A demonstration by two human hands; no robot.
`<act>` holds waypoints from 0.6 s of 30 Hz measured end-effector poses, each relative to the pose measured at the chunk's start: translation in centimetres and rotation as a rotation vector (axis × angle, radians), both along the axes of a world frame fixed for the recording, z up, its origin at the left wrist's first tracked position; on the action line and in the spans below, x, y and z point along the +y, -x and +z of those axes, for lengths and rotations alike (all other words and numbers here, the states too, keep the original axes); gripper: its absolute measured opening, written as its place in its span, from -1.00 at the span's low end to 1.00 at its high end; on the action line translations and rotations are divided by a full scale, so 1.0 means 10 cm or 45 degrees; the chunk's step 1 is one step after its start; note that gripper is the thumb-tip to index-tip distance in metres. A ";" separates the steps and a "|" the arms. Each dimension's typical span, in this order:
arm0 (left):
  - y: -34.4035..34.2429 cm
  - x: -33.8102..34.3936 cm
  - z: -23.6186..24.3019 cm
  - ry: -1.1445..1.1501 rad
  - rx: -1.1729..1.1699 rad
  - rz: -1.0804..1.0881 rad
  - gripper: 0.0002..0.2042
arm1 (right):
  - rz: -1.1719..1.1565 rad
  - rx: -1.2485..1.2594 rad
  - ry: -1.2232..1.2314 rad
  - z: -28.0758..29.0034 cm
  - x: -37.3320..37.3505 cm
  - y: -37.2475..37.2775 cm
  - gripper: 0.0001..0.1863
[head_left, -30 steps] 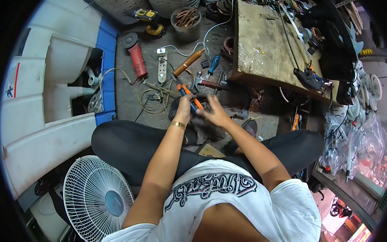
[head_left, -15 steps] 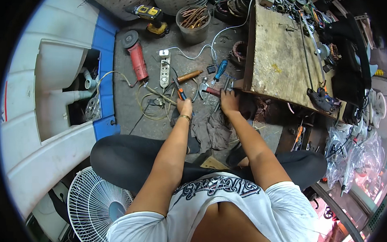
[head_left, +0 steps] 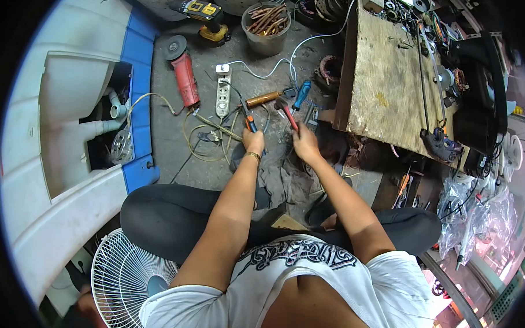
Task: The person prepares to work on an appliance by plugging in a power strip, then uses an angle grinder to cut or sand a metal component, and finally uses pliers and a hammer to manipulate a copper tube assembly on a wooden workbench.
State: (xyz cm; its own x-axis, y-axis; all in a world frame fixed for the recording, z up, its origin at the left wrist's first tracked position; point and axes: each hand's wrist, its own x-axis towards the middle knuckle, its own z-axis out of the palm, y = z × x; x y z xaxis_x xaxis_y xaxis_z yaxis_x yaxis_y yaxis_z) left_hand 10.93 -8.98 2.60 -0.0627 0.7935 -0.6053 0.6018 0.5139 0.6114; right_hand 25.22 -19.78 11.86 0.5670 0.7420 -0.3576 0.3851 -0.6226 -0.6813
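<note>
My left hand (head_left: 253, 142) is closed around a slim tool with an orange-and-blue handle (head_left: 250, 124), whose dark metal end points away from me. To its right, my right hand (head_left: 305, 143) grips a claw hammer (head_left: 290, 118) by its red handle, with the head at the far end. Just beyond the two hands, a wooden-handled tool (head_left: 263, 98) and a blue-handled screwdriver (head_left: 302, 94) lie on the floor. A grey rag (head_left: 283, 178) is crumpled between my forearms. What the left tool's tip touches is hard to make out.
A white power strip (head_left: 223, 93), red angle grinder (head_left: 185, 80) and yellow drill (head_left: 208, 21) lie ahead on the left. Copper pieces fill a bucket (head_left: 265, 42). On the right stands a worn wooden table (head_left: 381, 84). A white fan (head_left: 134, 284) is beside my left knee. Loose cords cross the floor.
The hammer has swung from pointing leftward to pointing away from me, its head shifting slightly right and farther off. My right hand has moved a little left; the left hand keeps its tool nearly in place.
</note>
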 end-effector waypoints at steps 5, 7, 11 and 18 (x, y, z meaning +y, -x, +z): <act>0.20 -0.03 -0.11 0.066 0.005 0.075 -0.66 | -0.140 -0.066 -0.542 0.89 0.77 0.11 -0.78; 0.22 -0.04 -0.17 0.076 0.011 0.076 -0.65 | -0.191 -0.052 -0.941 1.12 0.94 0.09 -0.69; -0.02 0.11 -0.09 0.070 0.068 0.026 -0.60 | -0.160 -0.367 -0.391 0.01 0.62 0.08 -0.72; 0.15 -0.03 0.06 0.104 0.224 0.034 -0.52 | -0.215 -0.226 -0.557 0.72 0.98 0.01 -0.77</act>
State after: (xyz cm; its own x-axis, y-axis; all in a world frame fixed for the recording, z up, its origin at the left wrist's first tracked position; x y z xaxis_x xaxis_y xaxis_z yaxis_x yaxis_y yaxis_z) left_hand 9.47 -9.26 3.18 -0.1934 0.7389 -0.6455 0.6811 0.5746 0.4537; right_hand 25.09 -9.96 19.09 0.7163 0.6933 0.0793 0.4371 -0.3572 -0.8254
